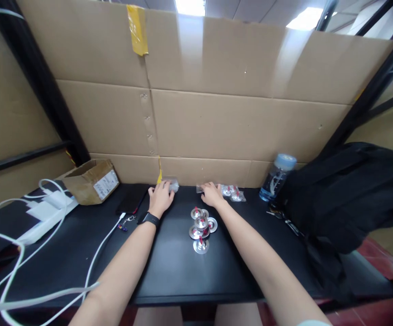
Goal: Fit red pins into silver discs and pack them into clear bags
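Near the cardboard wall, my left hand (160, 198) reaches to a small clear plastic bag (174, 184). Its thumb and fingers are apart, and the fingertips touch or lie beside the bag. My right hand (212, 194) rests with spread fingers at the left end of a row of clear plastic packets (231, 191) holding silver discs with red bits. Between my forearms is a loose pile of finger cymbals (201, 223), shiny silver with red loops, some overlapping. One cymbal (201, 246) lies at the pile's front.
On the left of the black table (169, 276) are an open cardboard box (93, 181), a dark phone (130, 199), a keyring (125, 224) and white cables (96, 253). At right stand a blue-lidded bottle (277, 177), keys (278, 213) and a black backpack (346, 194).
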